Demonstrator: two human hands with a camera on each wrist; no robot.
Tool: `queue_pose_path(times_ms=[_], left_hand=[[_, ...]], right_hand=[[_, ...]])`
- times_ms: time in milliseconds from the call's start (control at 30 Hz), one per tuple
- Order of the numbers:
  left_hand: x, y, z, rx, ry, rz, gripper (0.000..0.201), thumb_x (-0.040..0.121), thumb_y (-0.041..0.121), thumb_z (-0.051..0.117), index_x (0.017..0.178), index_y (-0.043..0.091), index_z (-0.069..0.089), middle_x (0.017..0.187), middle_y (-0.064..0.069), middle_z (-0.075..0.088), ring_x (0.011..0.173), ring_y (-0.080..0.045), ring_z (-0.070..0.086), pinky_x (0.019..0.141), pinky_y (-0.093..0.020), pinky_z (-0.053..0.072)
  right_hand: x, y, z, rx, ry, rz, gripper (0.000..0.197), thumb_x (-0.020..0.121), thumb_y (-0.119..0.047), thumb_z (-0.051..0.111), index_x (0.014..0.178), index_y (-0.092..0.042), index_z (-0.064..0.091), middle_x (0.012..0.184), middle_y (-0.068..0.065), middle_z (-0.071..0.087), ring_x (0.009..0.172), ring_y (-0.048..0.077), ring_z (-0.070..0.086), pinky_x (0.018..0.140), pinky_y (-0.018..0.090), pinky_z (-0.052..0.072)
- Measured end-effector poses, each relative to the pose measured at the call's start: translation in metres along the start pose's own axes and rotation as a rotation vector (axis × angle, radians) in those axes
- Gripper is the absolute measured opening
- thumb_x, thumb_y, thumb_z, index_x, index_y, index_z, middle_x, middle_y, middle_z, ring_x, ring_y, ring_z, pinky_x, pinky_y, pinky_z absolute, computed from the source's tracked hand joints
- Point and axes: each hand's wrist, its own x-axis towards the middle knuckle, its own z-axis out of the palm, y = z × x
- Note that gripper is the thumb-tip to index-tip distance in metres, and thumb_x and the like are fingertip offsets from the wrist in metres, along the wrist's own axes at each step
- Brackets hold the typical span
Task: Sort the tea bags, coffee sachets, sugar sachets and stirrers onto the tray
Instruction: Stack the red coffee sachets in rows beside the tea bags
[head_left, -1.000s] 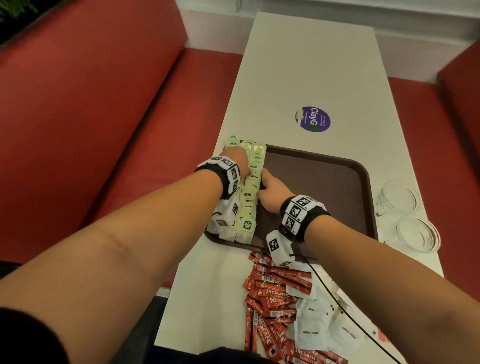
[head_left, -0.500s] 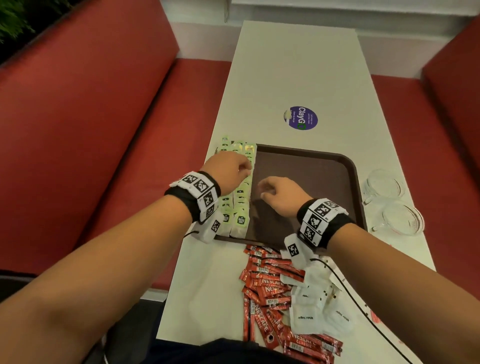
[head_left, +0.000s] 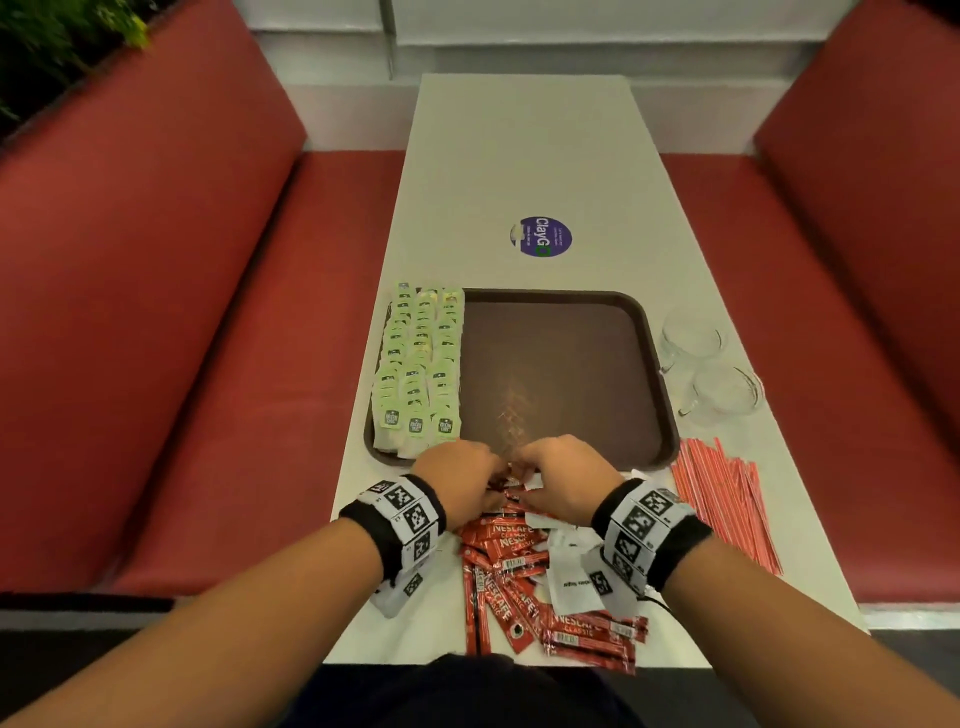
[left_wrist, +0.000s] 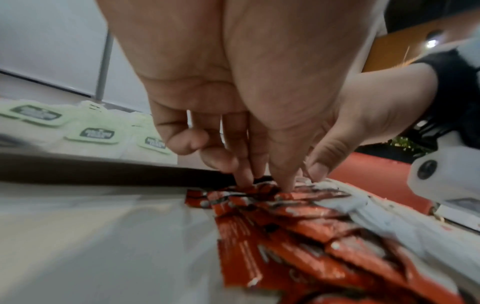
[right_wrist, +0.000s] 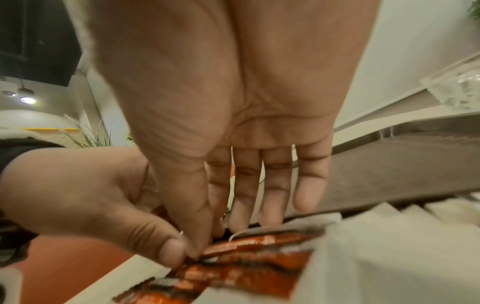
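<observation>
Three rows of green tea bags (head_left: 421, 374) (left_wrist: 96, 133) fill the left side of the brown tray (head_left: 561, 374) (right_wrist: 389, 174). Red coffee sachets (head_left: 511, 540) (left_wrist: 298, 236) (right_wrist: 246, 267) lie heaped on the table before the tray's near rim. White sugar sachets (head_left: 571, 582) (right_wrist: 376, 257) overlap their right side. Red-and-white stirrers (head_left: 727, 499) lie at the right. My left hand (head_left: 493, 480) (left_wrist: 265, 183) pinches the far ends of the top coffee sachets. My right hand (head_left: 530, 478) (right_wrist: 207, 242) meets it there, thumb and forefinger on a sachet's end, the other fingers fairly straight.
Two clear glass cups (head_left: 691, 338) stand right of the tray. A round purple sticker (head_left: 540, 237) marks the white table beyond it. Red benches (head_left: 208, 364) run along both sides. The tray's middle and right are bare.
Both hands have drawn back from the tea bags on the tray toward me. They now meet on the far end of the coffee sachet pile.
</observation>
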Motion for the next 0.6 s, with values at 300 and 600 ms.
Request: queue_pose_path(times_ms=[300,600], left_hand=[[-0.002,0.011,-0.008,0.106,0.058,0.055,0.033,0.096,0.038,0.043,0.098,0.019,0.07,0.092,-0.003,0.064,0.087,-0.025,0.062,0.073,-0.038,0.053],[-0.006,0.005,-0.01,-0.075,0.052,-0.014,0.036,0.087,0.057,0.061,0.101,0.025,0.069,0.094,0.005,0.068,0.087,-0.015,0.063,0.076,-0.033,0.053]], right_hand=[[-0.008,0.003,0.004,-0.009,0.06,0.01,0.024,0.089,-0.03,0.068,0.112,-0.022,0.07,0.107,-0.002,0.069,0.1,0.019,0.063,0.086,0.031,0.049],[-0.02,0.01,-0.002,0.153,0.11,0.07,0.009,0.1,-0.024,0.055,0.091,-0.024,0.056,0.085,0.0,0.062,0.076,0.019,0.059,0.067,0.032,0.045]])
